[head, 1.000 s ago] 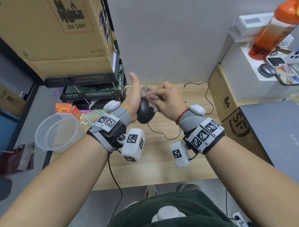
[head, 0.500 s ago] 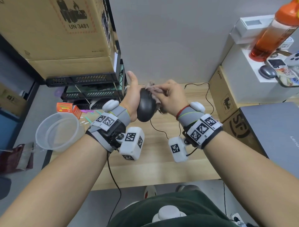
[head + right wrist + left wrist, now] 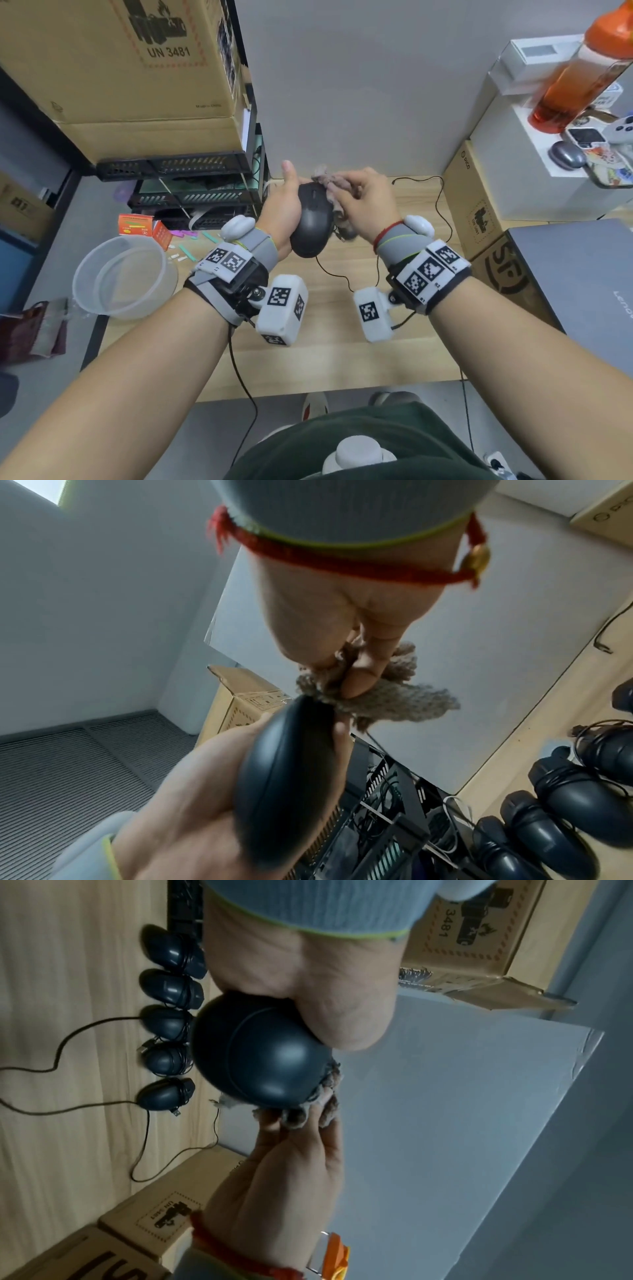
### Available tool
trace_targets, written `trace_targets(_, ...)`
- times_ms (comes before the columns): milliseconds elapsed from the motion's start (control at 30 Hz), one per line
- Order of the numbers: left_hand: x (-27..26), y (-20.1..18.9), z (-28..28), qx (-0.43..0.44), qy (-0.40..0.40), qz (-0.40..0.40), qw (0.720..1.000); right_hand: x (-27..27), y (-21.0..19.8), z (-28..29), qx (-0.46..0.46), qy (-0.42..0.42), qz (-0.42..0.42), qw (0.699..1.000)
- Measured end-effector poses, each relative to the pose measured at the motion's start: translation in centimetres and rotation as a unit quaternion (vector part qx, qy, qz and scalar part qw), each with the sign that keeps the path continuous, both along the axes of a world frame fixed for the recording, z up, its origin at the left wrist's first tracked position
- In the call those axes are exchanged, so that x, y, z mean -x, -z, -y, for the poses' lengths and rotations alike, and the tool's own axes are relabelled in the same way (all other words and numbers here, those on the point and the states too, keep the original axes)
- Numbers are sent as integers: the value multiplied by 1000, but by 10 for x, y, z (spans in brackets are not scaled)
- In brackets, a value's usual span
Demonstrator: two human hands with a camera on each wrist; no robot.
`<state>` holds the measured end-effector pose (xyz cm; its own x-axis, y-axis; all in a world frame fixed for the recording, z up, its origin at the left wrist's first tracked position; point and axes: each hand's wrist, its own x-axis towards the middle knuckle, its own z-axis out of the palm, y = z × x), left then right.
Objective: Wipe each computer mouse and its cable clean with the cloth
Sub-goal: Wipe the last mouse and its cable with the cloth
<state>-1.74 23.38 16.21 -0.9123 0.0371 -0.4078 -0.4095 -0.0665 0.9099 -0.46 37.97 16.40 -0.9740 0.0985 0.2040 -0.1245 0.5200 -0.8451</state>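
1. Black mouse (image 3: pixel 312 219) sits lifted above the wooden desk (image 3: pixel 325 329), clasped in the left hand (image 3: pixel 286 212), whose thumb points up along its far side and whose fingers curl round the underside (the right wrist view shows a fingertip reaching past the edge).
2. Its rounded rear end points toward the person, just beside the left wrist; the button end points away, toward the grey wall.
3. At that far end, right of the clasp, the right hand (image 3: pixel 364 202) pinches a bunched beige cloth (image 3: pixel 373 696) between thumb and fingers and presses it against the mouse's right front edge.
4. Some of the cloth spills out below the pinching fingers.
5. From under the held mouse a thin black cable (image 3: pixel 337 274) hangs down and trails over the desk toward the right.
6. Beyond the hands, on the desk, a row of other dark mice (image 3: pixel 167 1020) lies side by side, most with their cables wrapped round them (the head view hides them behind the hands).
7. Left of the gripping hand, a clear plastic tub (image 3: pixel 125 274) sits at the desk's edge.
8. Right of the wiping hand, cardboard boxes (image 3: pixel 474 209) stand against a grey laptop (image 3: pixel 579 284).
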Motion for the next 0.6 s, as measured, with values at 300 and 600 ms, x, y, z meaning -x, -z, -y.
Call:
trace_targets(300,7,-1,13,97,-86,-38,991,-37,6,21,181,-103,113,972)
trace_targets(600,-4,-3,-11,31,18,15,999,-18,2,12,56,-28,36,997)
